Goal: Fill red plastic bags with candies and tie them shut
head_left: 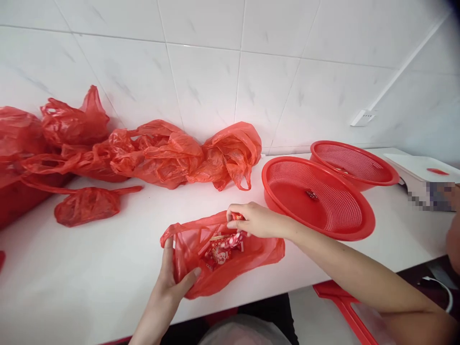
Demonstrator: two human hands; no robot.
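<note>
A red plastic bag (235, 275) lies on the white table with its mouth spread upward. My left hand (170, 282) grips its left rim, thumb inside and fingers outside. Red printed packets (220, 254) lie in the bag. Over the bag's right part, my right hand (258, 219) is closed on small red-wrapped pieces that look like candies (237, 217). A patterned red-and-white wrapped piece (235, 239) shows just below those fingers; whether it is held or dropping cannot be made out.
Two red plastic baskets (345, 237) stand at right, the nearer with a few small pieces (312, 194) inside. Filled red bags (158, 153) line the tiled wall, and a small tied bag (88, 206) lies at left. Part of another person (453, 235) shows at the right edge.
</note>
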